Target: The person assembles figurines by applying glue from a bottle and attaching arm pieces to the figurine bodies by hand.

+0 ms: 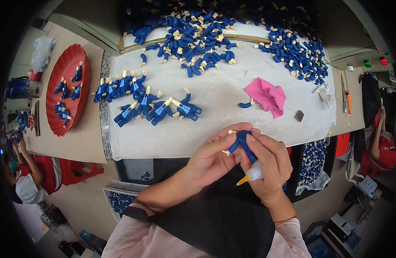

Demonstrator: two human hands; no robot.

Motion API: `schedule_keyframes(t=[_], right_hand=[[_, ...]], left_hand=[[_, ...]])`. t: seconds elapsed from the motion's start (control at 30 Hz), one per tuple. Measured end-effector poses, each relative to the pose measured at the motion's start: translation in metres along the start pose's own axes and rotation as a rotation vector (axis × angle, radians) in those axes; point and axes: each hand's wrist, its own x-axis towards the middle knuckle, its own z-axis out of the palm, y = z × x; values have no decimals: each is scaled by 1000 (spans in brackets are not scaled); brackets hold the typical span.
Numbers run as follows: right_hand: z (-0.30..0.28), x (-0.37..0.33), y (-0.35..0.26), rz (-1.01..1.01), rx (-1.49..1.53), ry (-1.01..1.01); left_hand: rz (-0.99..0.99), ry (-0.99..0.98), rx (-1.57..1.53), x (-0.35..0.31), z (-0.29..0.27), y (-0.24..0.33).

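In front of me, both hands hold a small blue doll figure (244, 144) with cream-coloured hands, and the fingers cover much of it. My left hand (206, 157) is closed on its left side, thumb near a cream part. My right hand (272, 167) pinches the other side and also keeps a white squeeze bottle (256, 170) with a yellow needle nozzle tucked under its fingers, nozzle pointing down and left. On the white table covering (206, 120) beyond my hands lies a single blue arm piece (246, 104) beside a crumpled pink cloth (266, 96).
Blue figures (157, 112) lie in rows at the left. Piles of blue arm pieces (198, 38) fill the far side. A red scalloped tray (51, 116) holds several figures. A small dark block (299, 115) and an orange cutter (348, 102) lie right. People work at both sides.
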Motion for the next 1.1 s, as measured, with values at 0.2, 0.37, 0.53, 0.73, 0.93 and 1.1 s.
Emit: schedule_keyframes(t=[0.2, 0.37, 0.53, 0.73, 0.93, 1.1], right_hand=[[-4, 5, 4, 362, 355, -35], [2, -6, 3, 746, 730, 0], [-4, 3, 6, 576, 652, -85], [-5, 13, 4, 431, 470, -213], [1, 10, 2, 490, 446, -175], [11, 11, -4, 581, 587, -147]], left_hand=[[108, 56, 191, -3, 17, 0], [503, 113, 764, -4, 16, 1], [559, 144, 739, -5, 6, 7], [502, 169, 857, -10, 11, 9], [686, 119, 1254, -8, 6, 14], [706, 346, 907, -12, 11, 3]])
